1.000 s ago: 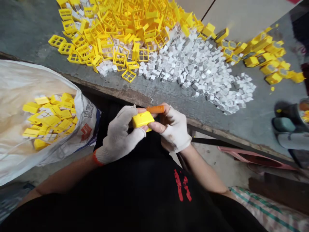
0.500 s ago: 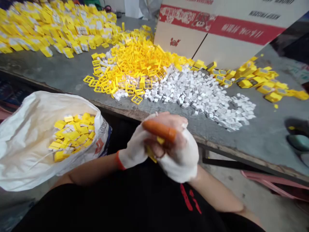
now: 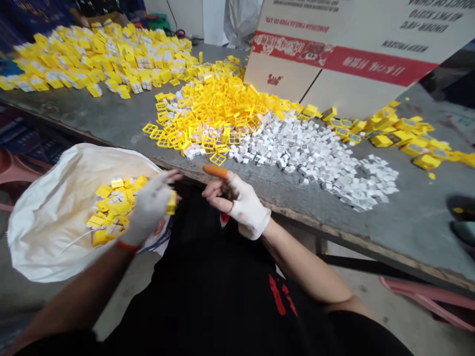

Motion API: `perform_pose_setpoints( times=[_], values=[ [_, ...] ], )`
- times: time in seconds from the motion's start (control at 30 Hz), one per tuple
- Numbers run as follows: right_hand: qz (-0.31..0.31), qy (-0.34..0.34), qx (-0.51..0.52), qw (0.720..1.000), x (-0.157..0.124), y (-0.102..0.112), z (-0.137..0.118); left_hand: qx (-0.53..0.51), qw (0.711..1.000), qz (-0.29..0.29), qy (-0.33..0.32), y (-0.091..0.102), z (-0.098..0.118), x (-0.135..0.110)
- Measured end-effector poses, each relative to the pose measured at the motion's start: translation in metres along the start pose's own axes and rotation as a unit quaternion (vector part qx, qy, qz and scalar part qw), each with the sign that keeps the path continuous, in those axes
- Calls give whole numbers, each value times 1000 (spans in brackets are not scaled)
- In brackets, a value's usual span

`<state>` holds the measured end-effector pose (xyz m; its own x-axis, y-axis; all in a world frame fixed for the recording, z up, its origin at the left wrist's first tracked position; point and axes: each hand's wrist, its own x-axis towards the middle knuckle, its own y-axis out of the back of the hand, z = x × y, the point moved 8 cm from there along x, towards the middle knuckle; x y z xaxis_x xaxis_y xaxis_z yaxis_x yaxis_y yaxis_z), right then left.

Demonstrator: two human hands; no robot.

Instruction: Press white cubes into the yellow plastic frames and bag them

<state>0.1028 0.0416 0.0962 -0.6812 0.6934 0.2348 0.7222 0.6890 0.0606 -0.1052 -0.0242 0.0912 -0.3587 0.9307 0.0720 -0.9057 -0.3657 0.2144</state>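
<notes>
Your left hand (image 3: 148,210) is curled around a small yellow piece (image 3: 171,201), pinched at the fingertips right over the rim of the white sack (image 3: 44,232); held there because the sack mouth gapes toward you and already carries a heap of finished yellow pieces (image 3: 113,207), so my read is the piece belongs with them.

Your right hand (image 3: 237,202) is empty, fingers loosely spread, hovering just off the desk's near edge (image 3: 282,207); an orange finger cot (image 3: 215,171) sits on the index finger, probably for grip.

Stock on the desk (image 3: 122,123): yellow window frames (image 3: 211,111) piled mid-desk, white cubes (image 3: 315,153) spread to their right, both piles near the near edge, within your right hand's reach; more assembled yellow units (image 3: 92,54) along the far left edge, another cluster (image 3: 408,136) toward the right edge.

Room: bare desk strip between the piles and the near edge; tight gap between sack and your body; a cardboard box (image 3: 352,54) walls off the far side; pink plastic stool (image 3: 434,296) low on the right, clear of both arms.
</notes>
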Motion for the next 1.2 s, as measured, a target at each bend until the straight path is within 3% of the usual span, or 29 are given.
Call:
perform_pose_setpoints(
  times=[0.07,0.13,0.2,0.3,0.4,0.6,0.83,0.9,0.97,1.07,1.2],
  values=[
    [-26,-58,107,992,-4,2,18,239,966,89,-45,49,4,5],
    [-58,-94,165,980,-11,-2,28,335,932,92,-103,56,15,4],
    [-100,-110,210,966,-17,-13,31,296,943,42,-145,28,28,-3],
    [-132,-115,242,954,-24,-27,29,199,959,-70,-187,-45,51,-17],
    [-123,-119,233,957,-32,-27,28,139,970,-88,-178,-87,64,-22],
    [-93,-113,202,968,-50,-13,21,112,978,-97,-143,-102,63,-20],
    [-100,-96,186,973,-63,-19,31,172,957,-104,-208,-112,74,-28],
    [-95,-97,106,985,-64,-17,35,185,948,-116,-232,-115,77,-31],
    [-87,-119,-60,987,-64,-11,39,203,932,-155,-257,-122,79,-38],
    [-80,-156,-335,926,-59,0,35,219,905,-200,-305,-132,80,-51],
    [-115,-153,-492,849,-54,1,20,199,905,-189,-325,-135,78,-56]
  ],
)
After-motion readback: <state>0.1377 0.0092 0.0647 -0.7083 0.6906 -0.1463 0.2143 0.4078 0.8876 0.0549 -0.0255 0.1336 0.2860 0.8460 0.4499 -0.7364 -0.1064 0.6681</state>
